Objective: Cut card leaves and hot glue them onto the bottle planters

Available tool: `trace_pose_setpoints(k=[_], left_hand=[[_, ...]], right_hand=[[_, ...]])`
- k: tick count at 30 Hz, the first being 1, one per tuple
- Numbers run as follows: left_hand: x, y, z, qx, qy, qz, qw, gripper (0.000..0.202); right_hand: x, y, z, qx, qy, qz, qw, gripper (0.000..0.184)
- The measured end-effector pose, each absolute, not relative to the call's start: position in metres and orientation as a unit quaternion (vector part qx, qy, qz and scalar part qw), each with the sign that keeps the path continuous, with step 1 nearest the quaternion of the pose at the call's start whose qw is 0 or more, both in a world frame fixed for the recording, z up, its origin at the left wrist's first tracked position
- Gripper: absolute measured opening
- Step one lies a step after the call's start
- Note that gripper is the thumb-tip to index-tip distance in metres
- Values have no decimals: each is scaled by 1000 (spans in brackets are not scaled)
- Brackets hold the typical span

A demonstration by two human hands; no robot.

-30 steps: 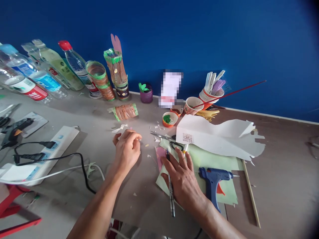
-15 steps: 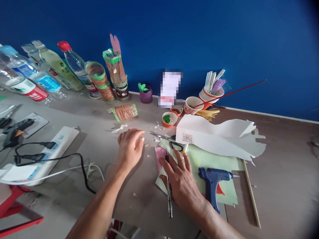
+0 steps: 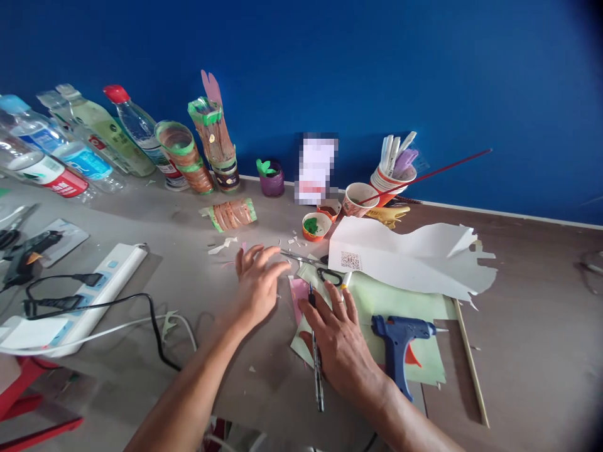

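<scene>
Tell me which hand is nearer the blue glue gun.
Right. The right hand rests close beside the blue glue gun; the left hand lies farther off, beyond the pen.

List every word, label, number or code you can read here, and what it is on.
QR code, no words beside it: on the white paper sheet.
Bottle labels: print too small to read.
Card against the wall: blurred, unreadable.
No legible words anywhere.
</scene>
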State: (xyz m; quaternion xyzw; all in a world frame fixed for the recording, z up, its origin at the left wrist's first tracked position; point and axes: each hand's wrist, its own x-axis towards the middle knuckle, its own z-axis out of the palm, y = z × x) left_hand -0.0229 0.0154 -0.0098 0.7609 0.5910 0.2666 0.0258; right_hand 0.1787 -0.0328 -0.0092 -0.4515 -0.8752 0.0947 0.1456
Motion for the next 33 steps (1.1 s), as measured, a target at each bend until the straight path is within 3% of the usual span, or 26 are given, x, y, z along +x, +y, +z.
trace_pose_setpoints(k=[5,9,17,20,26,33], left_hand=[[-50,21,0,591,639,491,23,22],[-64,23,1,471,612,634,35,26],[-61,24,3,444,559,701,-9,29],[-57,21,5,489,618,615,0,19],[-56,8,10,691,691,196,81,15],[-56,-3,19,741,654,123,85,16]], right_hand=[[180,-33,-9,-449,-877,101,141,40],[179,-33,-8,-437,-880,97,157,43],[173,-40,-3,-310,-921,152,179,41],[172,-41,-4,-300,-923,154,184,42],[173,-38,-2,-321,-918,143,187,39],[174,-36,2,-331,-914,150,179,37]])
